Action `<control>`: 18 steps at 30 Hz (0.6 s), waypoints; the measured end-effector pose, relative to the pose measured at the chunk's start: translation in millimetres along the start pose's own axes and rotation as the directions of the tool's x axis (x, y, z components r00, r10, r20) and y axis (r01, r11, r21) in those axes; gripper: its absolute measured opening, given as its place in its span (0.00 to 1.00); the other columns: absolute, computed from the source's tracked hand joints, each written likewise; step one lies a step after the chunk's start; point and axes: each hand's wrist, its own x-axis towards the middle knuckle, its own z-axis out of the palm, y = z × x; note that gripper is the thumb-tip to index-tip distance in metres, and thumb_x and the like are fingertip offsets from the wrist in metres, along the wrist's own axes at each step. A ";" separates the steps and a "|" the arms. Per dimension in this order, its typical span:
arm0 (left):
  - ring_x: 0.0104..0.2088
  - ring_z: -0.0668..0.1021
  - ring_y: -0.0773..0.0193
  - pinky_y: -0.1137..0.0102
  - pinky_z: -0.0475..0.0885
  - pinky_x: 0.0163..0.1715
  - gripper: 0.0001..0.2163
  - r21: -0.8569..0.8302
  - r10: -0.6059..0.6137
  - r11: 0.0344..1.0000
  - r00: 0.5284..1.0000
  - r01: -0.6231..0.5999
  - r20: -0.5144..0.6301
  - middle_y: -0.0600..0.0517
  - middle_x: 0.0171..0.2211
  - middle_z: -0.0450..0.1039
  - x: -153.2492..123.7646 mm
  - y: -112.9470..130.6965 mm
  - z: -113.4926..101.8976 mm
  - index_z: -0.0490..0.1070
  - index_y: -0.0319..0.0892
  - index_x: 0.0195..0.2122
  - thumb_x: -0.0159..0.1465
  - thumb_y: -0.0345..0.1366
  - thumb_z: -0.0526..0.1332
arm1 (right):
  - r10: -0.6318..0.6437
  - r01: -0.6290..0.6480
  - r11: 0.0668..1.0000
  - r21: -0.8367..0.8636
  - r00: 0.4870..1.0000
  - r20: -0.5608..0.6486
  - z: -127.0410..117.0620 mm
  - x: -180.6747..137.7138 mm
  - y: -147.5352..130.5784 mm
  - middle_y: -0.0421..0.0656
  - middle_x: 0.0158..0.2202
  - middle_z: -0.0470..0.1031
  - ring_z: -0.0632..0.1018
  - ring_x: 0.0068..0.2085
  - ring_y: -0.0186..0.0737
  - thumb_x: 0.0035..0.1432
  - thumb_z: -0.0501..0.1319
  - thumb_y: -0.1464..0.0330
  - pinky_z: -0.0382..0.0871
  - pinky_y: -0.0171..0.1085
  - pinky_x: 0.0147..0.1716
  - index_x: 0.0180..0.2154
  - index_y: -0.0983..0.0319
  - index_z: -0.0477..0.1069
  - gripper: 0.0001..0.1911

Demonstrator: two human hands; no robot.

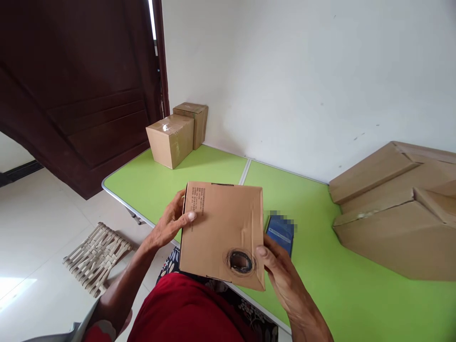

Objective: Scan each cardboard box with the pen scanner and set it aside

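Note:
Between my two hands is a flat brown cardboard box (221, 223), raised above the front edge of the green table. Printed text runs down its upper left, and an oval hole ringed with black scribble shows near its lower right corner. My left hand (174, 218) grips the left edge, thumb on the face. On the right edge, low down, my right hand (280, 266) holds on with its thumb in front; the fingers of both hands are partly hidden behind the box. Just right of the box, a phone (280, 233) with a blue screen lies on the table.
The green table (313, 294) stands against a white wall. Two taped cardboard boxes (171, 140) sit at its back left, and larger cardboard boxes (388, 232) at the right. A woven stool (98, 256) is on the floor at left, near a dark wooden door (89, 95).

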 end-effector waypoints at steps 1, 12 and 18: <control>0.61 0.78 0.43 0.56 0.78 0.56 0.37 -0.038 -0.036 0.999 0.999 0.034 -0.036 0.42 0.61 0.76 0.5 -0.9 1.3 0.61 0.46 0.72 0.66 0.55 0.69 | 0.026 -0.025 0.998 0.052 1.000 -0.012 0.4 -0.4 1.1 0.49 0.60 0.81 0.79 0.61 0.62 0.64 0.65 0.44 0.77 0.51 0.55 0.61 0.53 0.77 0.32; 0.57 0.80 0.48 0.59 0.82 0.47 0.38 -0.396 -0.215 0.916 0.906 0.058 -0.365 0.44 0.62 0.75 -23.4 -34.6 63.7 0.63 0.51 0.65 0.58 0.50 0.76 | -0.017 0.116 0.939 0.324 0.956 -0.293 44.1 -2.9 4.6 0.48 0.67 0.73 0.74 0.65 0.60 0.46 0.77 0.41 0.75 0.53 0.59 0.66 0.48 0.69 0.50; 0.60 0.77 0.47 0.56 0.76 0.54 0.33 -0.379 -0.205 0.923 0.914 0.062 -0.350 0.43 0.60 0.75 -53.4 -48.4 66.7 0.66 0.48 0.65 0.64 0.55 0.71 | -0.004 0.142 0.941 0.306 0.912 -0.410 38.7 -8.2 5.8 0.47 0.65 0.76 0.76 0.64 0.58 0.57 0.74 0.52 0.73 0.54 0.62 0.71 0.52 0.65 0.44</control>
